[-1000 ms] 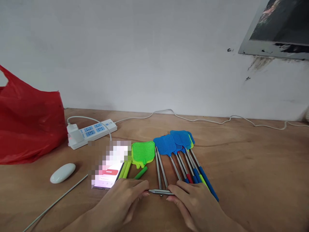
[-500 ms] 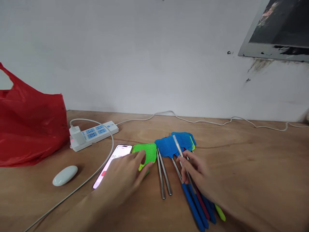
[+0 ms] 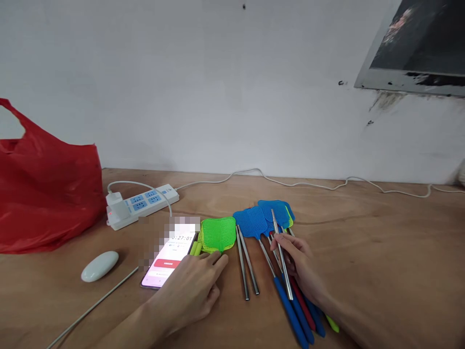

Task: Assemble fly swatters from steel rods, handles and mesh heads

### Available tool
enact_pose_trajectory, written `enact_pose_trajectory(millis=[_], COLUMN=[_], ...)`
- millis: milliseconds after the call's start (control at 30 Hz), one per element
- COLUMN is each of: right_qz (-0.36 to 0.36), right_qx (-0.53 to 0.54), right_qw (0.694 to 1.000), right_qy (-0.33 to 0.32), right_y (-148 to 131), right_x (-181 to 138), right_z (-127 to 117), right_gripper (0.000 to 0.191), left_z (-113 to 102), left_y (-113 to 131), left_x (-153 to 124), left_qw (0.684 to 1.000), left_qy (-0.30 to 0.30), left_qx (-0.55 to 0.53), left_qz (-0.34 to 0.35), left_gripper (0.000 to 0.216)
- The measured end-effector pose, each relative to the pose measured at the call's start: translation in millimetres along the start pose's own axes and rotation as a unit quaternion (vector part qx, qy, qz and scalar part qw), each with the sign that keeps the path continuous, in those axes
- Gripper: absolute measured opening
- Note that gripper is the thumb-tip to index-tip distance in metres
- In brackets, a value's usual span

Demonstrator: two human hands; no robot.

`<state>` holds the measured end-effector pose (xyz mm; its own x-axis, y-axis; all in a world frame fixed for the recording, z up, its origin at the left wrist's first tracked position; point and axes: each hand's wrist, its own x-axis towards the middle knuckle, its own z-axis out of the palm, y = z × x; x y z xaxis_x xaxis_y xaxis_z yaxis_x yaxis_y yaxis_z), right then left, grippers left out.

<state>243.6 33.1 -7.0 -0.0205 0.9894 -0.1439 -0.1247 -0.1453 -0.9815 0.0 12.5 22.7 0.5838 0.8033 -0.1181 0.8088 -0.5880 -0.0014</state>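
My right hand [image 3: 300,261] grips a silver metal rod [image 3: 283,266] between thumb and fingers, above several fly swatters with blue mesh heads [image 3: 250,222] and blue, red and yellow-green handles. My left hand [image 3: 198,278] is closed at the lower neck of a green fly swatter head [image 3: 218,232]; its fingertips are partly hidden. Beneath that head lies a yellow-green one, with short yellow-green handles [image 3: 195,248] at its left. Two loose metal rods [image 3: 247,261] rest side by side between my hands.
A lit phone [image 3: 170,263] lies beside my left hand. Further left are a white oval object [image 3: 100,266], a power strip [image 3: 145,206] with a plugged charger and a cable, and a red plastic bag [image 3: 51,194]. A white cord [image 3: 301,182] runs along the wall.
My left hand has come down and back towards me, its fingers closing at the green head's neck. The metal rod in my right hand has swung more upright, its lower end now showing.
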Motion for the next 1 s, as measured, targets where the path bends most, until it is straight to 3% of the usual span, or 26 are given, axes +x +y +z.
enact_pose_trajectory(millis=[200,400,533,667,800,1000], right_qz=[-0.010,-0.049,-0.038,-0.020,-0.025,-0.029], right_qx=[0.006,0.054,0.088,0.105,0.118,0.122], right_qw=[1.000,0.997,0.995,0.994,0.993,0.992], right_qy=[-0.021,0.025,0.023,0.002,-0.009,0.009], right_y=[1,-8,-9,-6,-9,-13], right_x=[-2,-2,-1,-2,-6,-8], right_z=[1,-1,-3,-1,4,6], right_gripper=[0.047,0.045,0.044,0.047,0.048,0.046], left_z=[12,16,17,19,22,25], left_y=[-2,-6,-6,-5,-6,-5], left_x=[-1,1,2,-2,-4,-4], left_qw=[0.999,0.998,0.998,0.986,0.951,0.934], left_qy=[0.030,0.055,0.060,0.098,0.161,0.178], left_qx=[-0.024,-0.008,-0.018,-0.130,-0.260,-0.304], left_qz=[0.007,-0.012,0.003,0.023,0.039,0.053], left_gripper=[0.016,0.015,0.013,0.010,0.023,0.015])
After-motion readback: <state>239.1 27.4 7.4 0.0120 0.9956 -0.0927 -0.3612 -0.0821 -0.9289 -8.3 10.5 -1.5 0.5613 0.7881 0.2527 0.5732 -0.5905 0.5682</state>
